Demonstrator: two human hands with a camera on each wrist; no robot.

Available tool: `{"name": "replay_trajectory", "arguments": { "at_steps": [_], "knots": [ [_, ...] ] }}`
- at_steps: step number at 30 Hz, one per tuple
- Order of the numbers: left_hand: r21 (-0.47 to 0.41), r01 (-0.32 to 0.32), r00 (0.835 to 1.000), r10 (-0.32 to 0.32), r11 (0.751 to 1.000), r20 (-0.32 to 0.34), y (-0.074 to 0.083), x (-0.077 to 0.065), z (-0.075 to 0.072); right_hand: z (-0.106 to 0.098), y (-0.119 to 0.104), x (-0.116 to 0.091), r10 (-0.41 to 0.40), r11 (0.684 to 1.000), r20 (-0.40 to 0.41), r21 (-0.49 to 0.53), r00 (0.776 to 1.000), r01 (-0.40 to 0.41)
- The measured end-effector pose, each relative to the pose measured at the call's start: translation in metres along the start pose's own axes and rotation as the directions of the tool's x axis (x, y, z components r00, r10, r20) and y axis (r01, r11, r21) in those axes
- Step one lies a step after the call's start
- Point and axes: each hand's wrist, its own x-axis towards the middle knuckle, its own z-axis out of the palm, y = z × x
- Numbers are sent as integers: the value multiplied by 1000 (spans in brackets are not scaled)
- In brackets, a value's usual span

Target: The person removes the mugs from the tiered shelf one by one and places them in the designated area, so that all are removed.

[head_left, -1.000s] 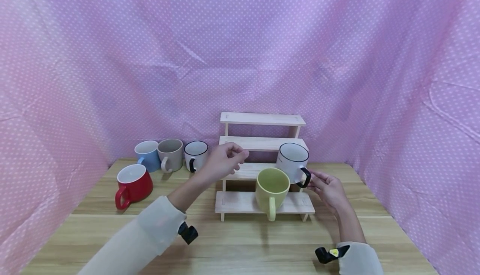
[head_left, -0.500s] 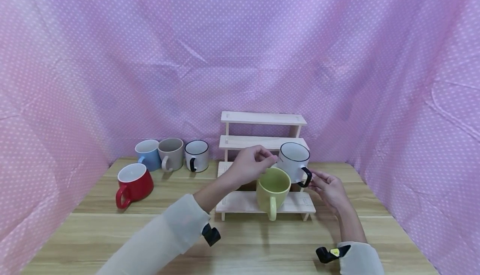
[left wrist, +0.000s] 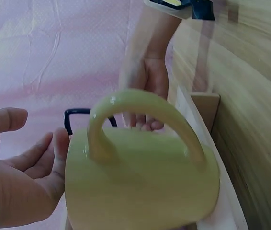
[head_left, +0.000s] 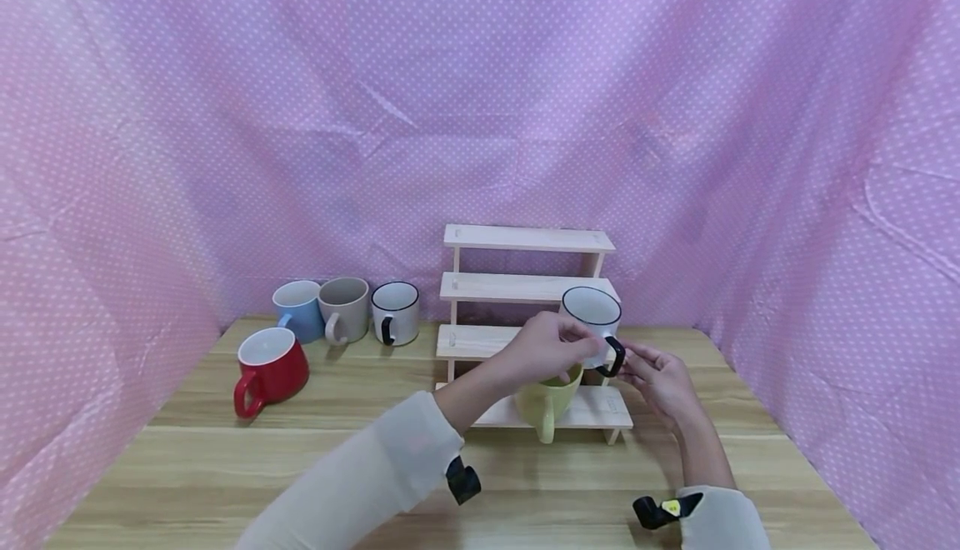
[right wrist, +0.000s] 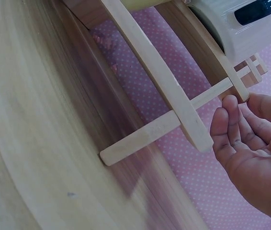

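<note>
A tiered wooden shelf (head_left: 525, 237) stands on the table. A white mug with a black rim and handle (head_left: 590, 307) sits at the right of its second step, and a yellow-green mug (head_left: 550, 415) on the bottom step, handle forward. My left hand (head_left: 543, 350) is over the yellow-green mug in the head view, fingers loosely bent and thumb apart, close to the white mug's black handle (left wrist: 79, 111). My right hand (head_left: 660, 383) pinches the right end of the second step (right wrist: 238, 88) between thumb and fingers, below the white mug.
At the left stand a blue mug (head_left: 300, 317), a grey mug (head_left: 347, 312) and another white mug with a black handle (head_left: 397, 317). In front of them a red mug (head_left: 281, 371) stands on the wooden table (head_left: 187, 483). A pink dotted cloth (head_left: 480, 100) hangs behind.
My left hand has moved right across the shelf, from beside its left end to over the yellow-green mug by the white mug. My right hand and the mugs have stayed in place.
</note>
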Motion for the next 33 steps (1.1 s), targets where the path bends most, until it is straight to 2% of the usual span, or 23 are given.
{"name": "replay_trajectory", "arguments": {
  "at_steps": [8, 12, 16, 20, 25, 33],
  "knots": [
    [-100, 62, 995, -54, 993, 79, 4, 4, 10, 0, 2, 0, -3, 1000, -1, -22, 1000, 3],
    [-190, 119, 990, -103, 974, 95, 6, 7, 15, -1, 1, 0, -6, 1000, 7, -28, 1000, 6],
    [-338, 169, 983, -136, 926, 121, 7, 8, 21, -1, 1, 0, -14, 1000, 15, -24, 1000, 15],
    [-437, 202, 978, -160, 876, 132, 8, 6, 29, -1, 0, -1, -16, 999, 2, -30, 1000, 16],
    [-501, 207, 978, -166, 840, 126, 12, 4, 38, 0, -1, -2, -4, 999, -14, -45, 1000, 3],
    [-601, 225, 974, -201, 767, 108, 19, 4, 47, 0, -2, -2, 10, 999, -27, -39, 1000, -11]
  ]
}}
